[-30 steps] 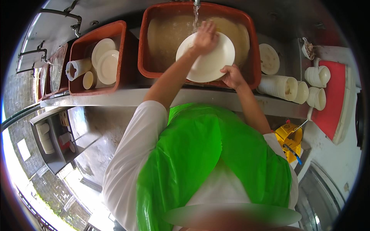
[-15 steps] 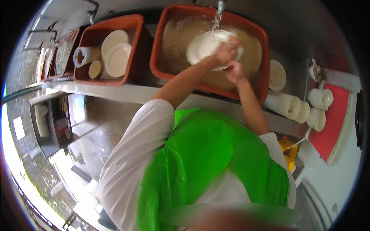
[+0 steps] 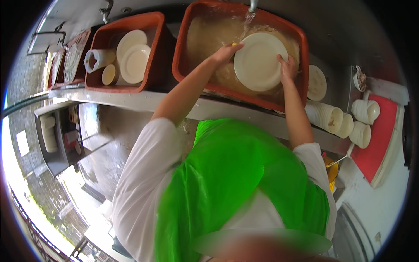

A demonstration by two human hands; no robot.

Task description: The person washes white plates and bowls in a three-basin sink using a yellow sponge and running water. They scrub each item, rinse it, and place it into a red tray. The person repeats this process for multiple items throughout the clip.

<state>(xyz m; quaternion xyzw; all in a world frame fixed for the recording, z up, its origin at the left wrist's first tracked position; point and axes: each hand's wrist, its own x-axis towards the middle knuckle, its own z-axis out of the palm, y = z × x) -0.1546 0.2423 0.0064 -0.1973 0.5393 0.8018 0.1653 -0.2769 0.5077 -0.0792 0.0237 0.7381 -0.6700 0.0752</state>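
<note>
My right hand grips a round white plate by its right side, the thumb lying over the rim. The plate is tilted, its broad face in view, above a red-brown tub of cloudy water. At the plate's left edge is my left hand, its fingers closed round a small yellow thing that is mostly hidden. I cannot tell whether this hand also touches the rim. A tap pours water into the tub just behind the plate.
To the left, a second red-brown tub holds white plates, a pale jug and a small cup. Right of the wash tub are a used plate and stacked white bowls. More bowls stand near a red board.
The plate has come up from low in the tub and turned its face into view. My left hand has moved left off its middle; my right hand has shifted right and up along its rim.
</note>
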